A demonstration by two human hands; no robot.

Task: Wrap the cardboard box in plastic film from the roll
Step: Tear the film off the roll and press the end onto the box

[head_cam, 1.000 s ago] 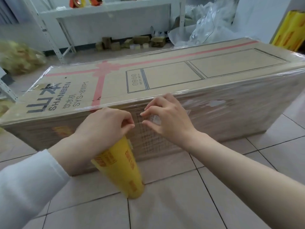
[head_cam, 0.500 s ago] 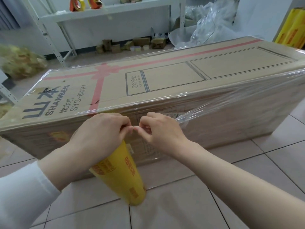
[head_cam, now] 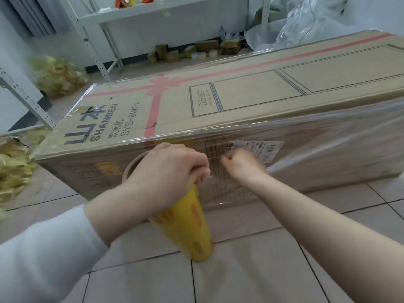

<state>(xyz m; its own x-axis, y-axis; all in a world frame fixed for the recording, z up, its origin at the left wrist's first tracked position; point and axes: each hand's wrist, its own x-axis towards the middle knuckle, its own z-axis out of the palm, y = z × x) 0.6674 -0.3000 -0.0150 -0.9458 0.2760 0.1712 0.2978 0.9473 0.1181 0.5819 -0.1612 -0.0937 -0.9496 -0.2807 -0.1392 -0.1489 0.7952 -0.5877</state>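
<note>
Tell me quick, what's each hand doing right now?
Left hand: grips the top of the yellow roll.
Right hand: fingers curled, blurred, apparently pinching the plastic film.

The right end of the cardboard box [head_cam: 240,106] is cut off by the right edge. The upper end of the roll [head_cam: 188,226] is hidden under the left hand [head_cam: 161,171] gripping it. The right hand [head_cam: 242,165] is smeared by motion, so what its curled fingers hold cannot be told. The label [head_cam: 255,149] print is too small to be read. The yellow heap [head_cam: 13,167] at the left is blurred and cut off
</note>
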